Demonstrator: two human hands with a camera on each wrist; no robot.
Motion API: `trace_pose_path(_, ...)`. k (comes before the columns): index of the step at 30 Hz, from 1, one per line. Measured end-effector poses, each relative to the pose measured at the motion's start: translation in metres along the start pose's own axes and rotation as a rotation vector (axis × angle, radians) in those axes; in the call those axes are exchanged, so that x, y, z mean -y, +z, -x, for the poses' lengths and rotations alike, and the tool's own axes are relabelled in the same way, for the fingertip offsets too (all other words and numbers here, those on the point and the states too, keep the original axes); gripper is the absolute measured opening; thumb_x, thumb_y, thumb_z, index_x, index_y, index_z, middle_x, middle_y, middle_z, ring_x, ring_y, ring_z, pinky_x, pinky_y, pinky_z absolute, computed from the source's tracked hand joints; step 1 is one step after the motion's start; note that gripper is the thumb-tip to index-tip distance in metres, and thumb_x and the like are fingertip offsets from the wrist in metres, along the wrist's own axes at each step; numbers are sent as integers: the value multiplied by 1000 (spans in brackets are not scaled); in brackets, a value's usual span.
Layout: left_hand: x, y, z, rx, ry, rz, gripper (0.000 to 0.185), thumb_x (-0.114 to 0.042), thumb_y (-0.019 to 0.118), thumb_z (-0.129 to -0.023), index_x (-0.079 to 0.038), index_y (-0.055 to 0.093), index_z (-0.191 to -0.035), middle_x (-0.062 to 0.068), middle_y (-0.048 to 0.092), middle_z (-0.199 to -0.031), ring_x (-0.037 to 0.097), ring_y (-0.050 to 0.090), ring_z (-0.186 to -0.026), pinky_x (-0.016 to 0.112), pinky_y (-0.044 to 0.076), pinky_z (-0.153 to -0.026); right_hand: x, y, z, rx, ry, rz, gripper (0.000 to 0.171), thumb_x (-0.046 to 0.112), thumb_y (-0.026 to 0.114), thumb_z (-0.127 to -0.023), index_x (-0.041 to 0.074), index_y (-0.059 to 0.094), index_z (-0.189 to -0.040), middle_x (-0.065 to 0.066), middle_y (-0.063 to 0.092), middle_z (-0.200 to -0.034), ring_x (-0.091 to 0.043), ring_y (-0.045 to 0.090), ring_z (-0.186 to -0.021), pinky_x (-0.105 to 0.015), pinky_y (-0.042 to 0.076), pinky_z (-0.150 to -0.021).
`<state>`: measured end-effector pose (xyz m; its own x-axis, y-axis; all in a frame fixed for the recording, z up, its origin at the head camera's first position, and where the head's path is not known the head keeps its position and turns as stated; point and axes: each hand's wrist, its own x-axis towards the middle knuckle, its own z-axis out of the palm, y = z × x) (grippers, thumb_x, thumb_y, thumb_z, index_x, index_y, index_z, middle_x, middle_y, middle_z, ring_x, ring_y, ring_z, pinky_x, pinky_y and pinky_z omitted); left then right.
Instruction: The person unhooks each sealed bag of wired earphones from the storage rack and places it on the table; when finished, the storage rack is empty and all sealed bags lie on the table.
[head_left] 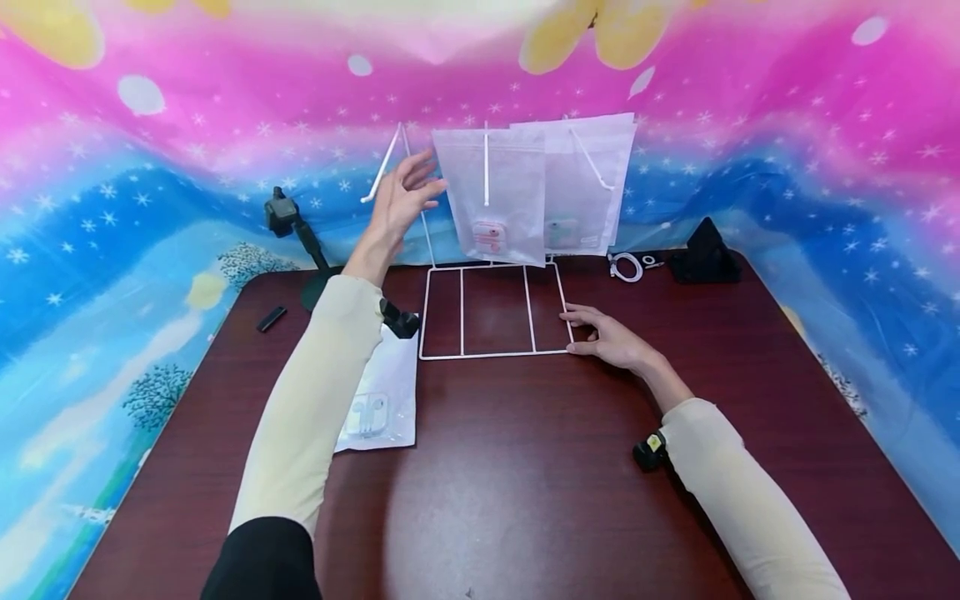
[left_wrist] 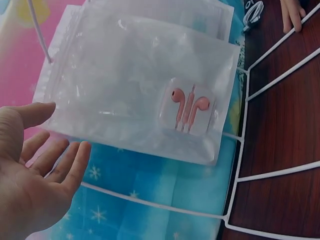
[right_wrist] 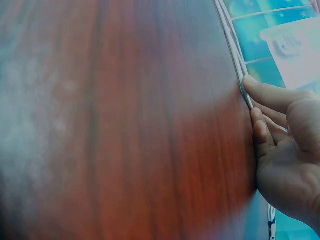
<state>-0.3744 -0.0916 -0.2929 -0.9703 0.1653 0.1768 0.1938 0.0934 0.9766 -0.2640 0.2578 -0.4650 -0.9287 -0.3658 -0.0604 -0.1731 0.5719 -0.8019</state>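
Note:
A white wire display rack (head_left: 495, 356) stands on the table, with hooks rising at its back. On the middle hook hangs a frosted bag with pink earphones (left_wrist: 186, 107) in a clear case; a bag with a greenish case (head_left: 592, 167) hangs on the right hook. Beside the left hook (head_left: 382, 167), my left hand (head_left: 405, 200) is raised, fingers loosely spread and holding nothing, near the pink earphones' bag. My right hand (head_left: 611, 337) holds the rack base at its front right corner, thumb and fingertips on the wire. Another bag with white earphones (head_left: 393, 375) lies flat under my left forearm.
A black stand (head_left: 307, 242) and a small black object (head_left: 272, 318) are at the table's left. A coiled white cable (head_left: 626, 267) and a black wedge-shaped holder (head_left: 705, 254) sit at the back right. A patterned curtain (head_left: 847, 208) surrounds the table.

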Motion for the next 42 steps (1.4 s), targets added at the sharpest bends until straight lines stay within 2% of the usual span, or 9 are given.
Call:
trace_pose_path(3, -3, 1, 5, -5, 24, -3, 65, -19, 70, -100, -20, 43, -159, 4, 51, -157, 19, 52, -139, 39, 48, -109, 2, 1, 1, 1, -5, 3, 62, 11, 72, -99, 0, 46, -154, -17, 35, -163, -36, 45, -139, -50, 42, -107)
trace_pose_path(7, -7, 3, 10, -43, 34, -16, 60, -19, 70, -101, -20, 47, -156, 7, 56, -151, 19, 55, -135, 39, 49, -107, 3, 1, 2, -3, -20, 6, 62, 11, 72, -99, -2, 46, -154, -20, 35, -163, -38, 45, -140, -54, 41, -109)
trace_pose_path(13, -12, 10, 13, -115, 50, -59, 51, -22, 71, -100, -19, 56, -149, 7, 61, -122, 20, 60, -115, 36, 52, -100, 0, 1, 2, -1, -19, -6, 61, 9, 71, -98, -2, 46, -154, -19, 35, -163, -37, 44, -141, -54, 41, -110)
trace_pose_path(18, -16, 19, 16, -153, 106, -80, 31, -22, 72, -100, -12, 69, -128, 3, 66, -110, 16, 60, -103, 33, 50, -95, -1, 1, 3, -3, -20, -7, 61, 8, 71, -98, -1, 47, -153, -17, 34, -164, -36, 44, -141, -52, 41, -110)
trace_pose_path(23, -18, 25, 24, -168, 168, -40, 11, -17, 73, -99, -10, 70, -107, 5, 69, -105, 16, 61, -101, 31, 48, -94, 0, 1, 3, -2, -23, -10, 61, 7, 71, -98, -2, 47, -153, -17, 32, -165, -37, 44, -141, -53, 41, -109)
trace_pose_path(26, -21, 27, 30, -159, 157, -31, 9, -17, 72, -100, -12, 70, -107, 7, 70, -108, 18, 62, -102, 32, 49, -95, 0, 1, 3, -2, -26, -7, 61, 7, 71, -98, -2, 47, -153, -17, 32, -165, -37, 44, -141, -53, 41, -109)
trace_pose_path(30, -22, 28, 39, -149, 146, -39, 15, -18, 70, -101, -11, 70, -115, 11, 72, -112, 20, 64, -102, 35, 53, -94, 0, 0, 3, -3, -28, -9, 61, 7, 71, -98, -1, 47, -153, -17, 33, -165, -37, 44, -141, -53, 41, -109)
trace_pose_path(36, -23, 28, 55, -153, 164, -32, 19, -16, 69, -101, -10, 71, -119, 12, 73, -107, 21, 68, -96, 35, 58, -88, 0, 1, 3, 2, -25, -10, 61, 9, 71, -99, -1, 46, -154, -18, 34, -164, -37, 44, -142, -53, 41, -109)
trace_pose_path(42, -24, 25, 73, -172, 160, -81, 21, -22, 70, -101, -14, 73, -120, 10, 73, -109, 20, 67, -96, 38, 57, -89, -1, 1, 3, -2, -26, -5, 62, 9, 72, -98, 0, 47, -154, -16, 31, -166, -36, 44, -142, -53, 40, -110)
